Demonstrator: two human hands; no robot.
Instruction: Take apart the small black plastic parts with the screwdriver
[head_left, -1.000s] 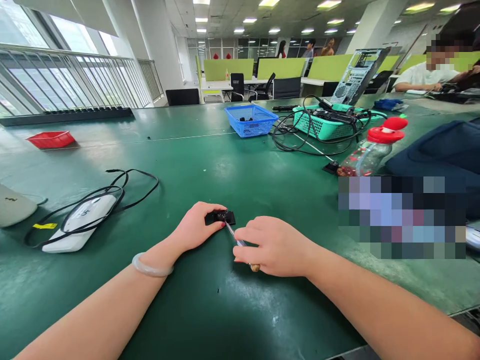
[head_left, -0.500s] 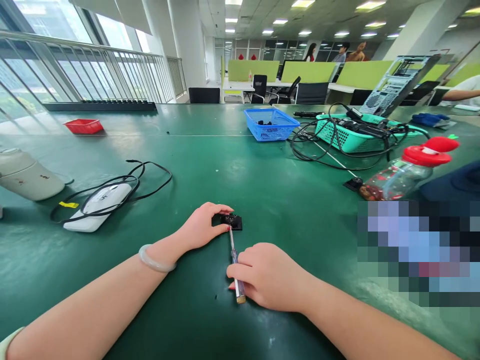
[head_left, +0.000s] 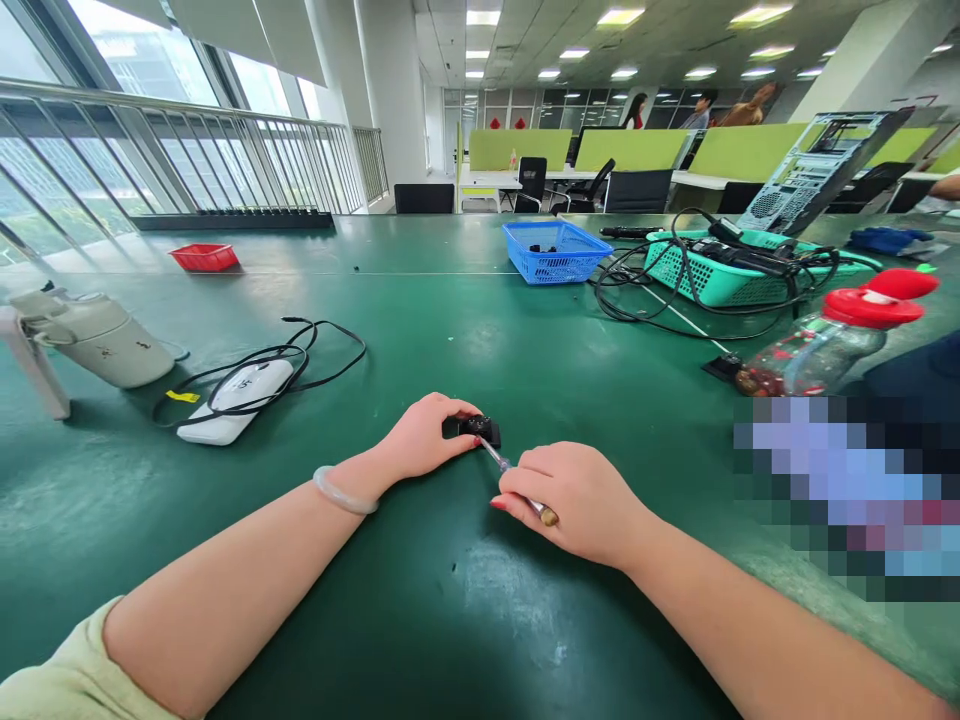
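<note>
A small black part [head_left: 481,429] lies on the green table [head_left: 465,330] in front of me. My left hand [head_left: 429,437] pinches its left side and holds it down. My right hand [head_left: 577,497] is closed around a small screwdriver [head_left: 517,489] with a clear handle. The screwdriver's metal tip touches the black part from the right. A pale bangle sits on my left wrist.
A white device with a coiled black cable [head_left: 240,395] and a beige jug [head_left: 97,335] lie at the left. A red tray [head_left: 204,257], a blue basket [head_left: 553,250], a teal basket of cables [head_left: 731,270] and a red-capped bottle [head_left: 832,340] stand farther back and right.
My right hand swung the screwdriver back up, so its tip meets the black part at a slant again. The view shifted left; the left hand kept its hold.
</note>
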